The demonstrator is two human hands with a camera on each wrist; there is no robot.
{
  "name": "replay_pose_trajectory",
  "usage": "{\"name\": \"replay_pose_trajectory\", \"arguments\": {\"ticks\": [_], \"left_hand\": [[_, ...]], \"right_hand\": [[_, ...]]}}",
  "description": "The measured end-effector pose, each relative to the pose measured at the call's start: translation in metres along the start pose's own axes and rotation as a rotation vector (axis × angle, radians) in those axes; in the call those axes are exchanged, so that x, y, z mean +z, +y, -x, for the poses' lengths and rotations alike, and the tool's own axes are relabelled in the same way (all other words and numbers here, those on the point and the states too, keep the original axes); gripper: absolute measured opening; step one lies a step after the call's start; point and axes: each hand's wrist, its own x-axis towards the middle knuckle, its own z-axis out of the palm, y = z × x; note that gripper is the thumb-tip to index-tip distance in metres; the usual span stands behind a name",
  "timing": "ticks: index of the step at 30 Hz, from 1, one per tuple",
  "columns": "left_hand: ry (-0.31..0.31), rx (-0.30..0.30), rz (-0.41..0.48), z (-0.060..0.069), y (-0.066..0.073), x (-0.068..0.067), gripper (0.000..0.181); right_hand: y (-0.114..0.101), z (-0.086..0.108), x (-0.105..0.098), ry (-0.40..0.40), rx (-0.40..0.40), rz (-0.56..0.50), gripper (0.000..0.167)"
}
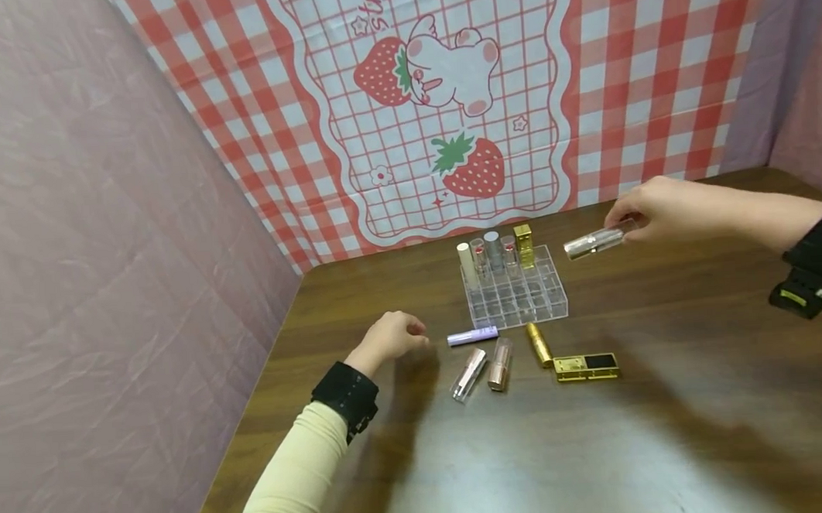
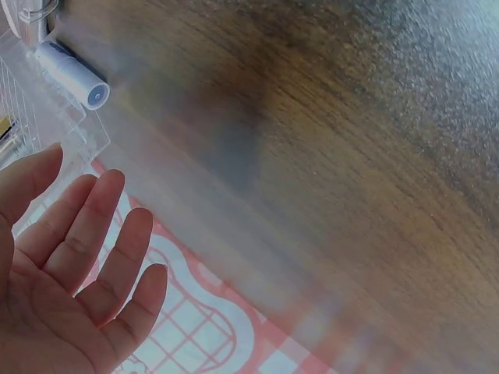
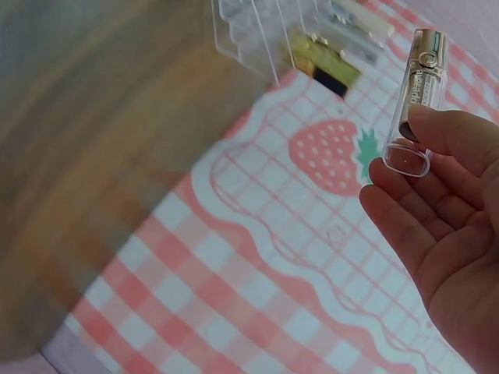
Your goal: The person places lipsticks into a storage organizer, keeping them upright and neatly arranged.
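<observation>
The right hand [image 1: 666, 208] pinches a silvery lipstick tube [image 1: 595, 242] with a clear end, above the table right of the clear organizer [image 1: 518, 307]. In the right wrist view, thumb and fingers of the right hand [image 3: 460, 210] hold the tube [image 3: 421, 86] by its clear end. The left hand [image 1: 392, 339] hovers left of a lilac tube [image 1: 472, 336], touching nothing. In the left wrist view the left hand [image 2: 86, 273] has relaxed, slightly bent fingers, with the lilac tube [image 2: 74, 74] beyond them. Several tubes, one of them gold [image 1: 524, 247], stand in the organizer's back row.
On the wooden table [image 1: 568, 450], in front of the organizer, lie two clear-and-rose tubes [image 1: 469, 375] [image 1: 500, 365], a slim gold tube [image 1: 539, 345] and a gold rectangular case [image 1: 586, 366]. A checked strawberry cloth [image 1: 624, 59] hangs behind; a pink cloth [image 1: 104, 265] hangs at left.
</observation>
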Motion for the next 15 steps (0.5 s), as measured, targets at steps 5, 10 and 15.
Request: {"name": "replay_pose_trajectory", "arguments": {"ticks": [5,10,15], "left_hand": [[0.003,-0.001,-0.008,-0.002,-0.001,-0.001,0.025],[-0.003,0.017,0.011,-0.003,-0.004,-0.002,0.026],[-0.001,-0.002,0.027,-0.005,-0.009,-0.004,0.026]], "right_hand": [[0.003,-0.008,-0.018,0.001,0.001,0.067,0.018],[0.009,-0.016,-0.032,-0.03,-0.028,0.131,0.018],[0.015,-0.024,-0.047,-0.026,-0.065,0.192,0.012]]}}
